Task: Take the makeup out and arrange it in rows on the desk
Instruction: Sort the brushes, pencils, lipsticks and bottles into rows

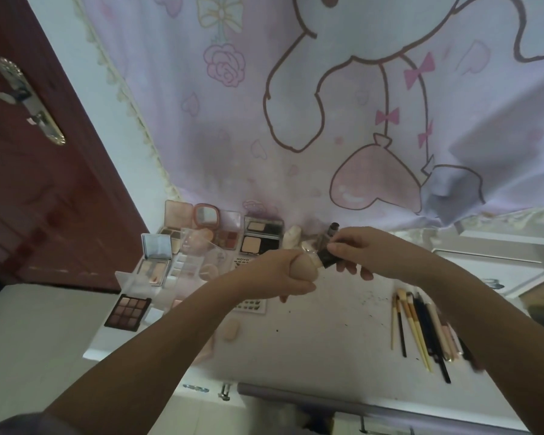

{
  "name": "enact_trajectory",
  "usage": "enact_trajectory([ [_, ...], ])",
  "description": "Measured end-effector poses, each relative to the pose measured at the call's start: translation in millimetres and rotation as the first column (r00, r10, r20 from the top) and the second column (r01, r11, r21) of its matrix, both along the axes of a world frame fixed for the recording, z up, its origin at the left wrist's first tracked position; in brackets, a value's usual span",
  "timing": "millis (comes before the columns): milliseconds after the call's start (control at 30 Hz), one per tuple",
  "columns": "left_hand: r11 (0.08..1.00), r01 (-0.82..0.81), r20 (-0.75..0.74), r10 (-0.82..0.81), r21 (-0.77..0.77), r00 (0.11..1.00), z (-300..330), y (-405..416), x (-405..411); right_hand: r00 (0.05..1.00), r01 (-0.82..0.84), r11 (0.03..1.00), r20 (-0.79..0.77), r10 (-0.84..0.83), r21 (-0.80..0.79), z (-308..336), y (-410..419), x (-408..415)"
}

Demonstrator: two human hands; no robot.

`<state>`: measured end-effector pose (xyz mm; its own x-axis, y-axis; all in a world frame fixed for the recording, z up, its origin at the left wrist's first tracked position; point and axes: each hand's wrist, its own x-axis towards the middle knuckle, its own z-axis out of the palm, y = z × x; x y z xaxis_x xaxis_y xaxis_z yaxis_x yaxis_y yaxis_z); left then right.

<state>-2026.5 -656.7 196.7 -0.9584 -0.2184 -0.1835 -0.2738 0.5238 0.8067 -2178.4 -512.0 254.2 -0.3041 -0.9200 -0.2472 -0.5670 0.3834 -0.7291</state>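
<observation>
Both hands, left hand (283, 271) and right hand (363, 251), grip a beige tube (307, 266) above the desk (321, 334).

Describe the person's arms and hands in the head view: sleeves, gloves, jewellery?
Both forearms are bare up to the frame edge. Left hand and right hand are bare, with no gloves. No watch, bracelet or ring shows. A bit of grey fabric sits at the lower left corner, possibly clothing.

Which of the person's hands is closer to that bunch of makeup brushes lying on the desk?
The right. The right hand is up beyond the makeup brushes and slightly to their left, pinching a dark cap. The left hand is farther left, gripping a beige tube.
</observation>
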Motion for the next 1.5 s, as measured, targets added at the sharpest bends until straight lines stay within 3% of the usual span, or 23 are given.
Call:
enact_trajectory([
  [300,0.996,-0.016,0.009,0.017,-0.090,1.000,-8,3,1,0.999,0.028,1.000,-0.032,-0.029,-0.013,10,12,-11],
  [633,0.992,-0.051,-0.059,0.045,-0.119,0.997,-15,1,1,0.986,0.138,0.990,0.092,-0.137,-0.002,10,20,-20],
  [1167,0.987,-0.050,-0.046,0.043,-0.154,0.998,-21,-4,-11,0.987,0.152,0.988,0.043,-0.152,-0.009,8,22,-37],
  [1367,0.992,-0.118,-0.026,0.117,-0.053,0.993,-35,-6,-20,0.963,0.239,0.971,0.130,-0.235,-0.013,1,35,-51],
  [1433,0.989,-0.142,-0.007,0.142,0.048,0.990,-41,-3,-26,0.904,0.352,0.935,0.270,-0.333,-0.027,-7,42,-58],
  [1500,0.975,-0.139,0.012,0.139,0.172,0.990,-47,3,-35,0.784,0.463,0.886,0.467,-0.408,-0.002,-23,53,-64],
])
